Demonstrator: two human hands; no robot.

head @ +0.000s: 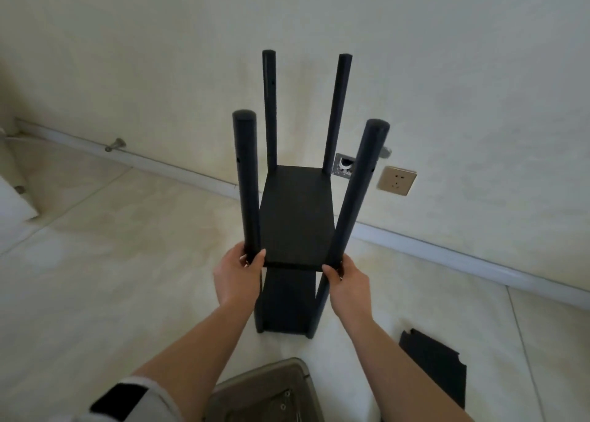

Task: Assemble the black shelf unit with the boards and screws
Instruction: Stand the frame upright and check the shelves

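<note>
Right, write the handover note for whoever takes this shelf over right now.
Left hand grips the near left post at the upper board; right hand grips the near right post at the same board.
The shelf unit stands upright on the floor by the wall, four posts up.
Done: lower board and upper board sit between the posts.
Left: a spare black board lies on the floor to the right; the post tops are bare. Screws not clearly visible.

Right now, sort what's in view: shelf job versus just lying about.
Job:
- black shelf unit, standing on the floor
- left hand and right hand, each gripping a near post
- spare black board lying on the floor
- grey tray with screws

Lying about:
- wall socket
- door stop
</note>
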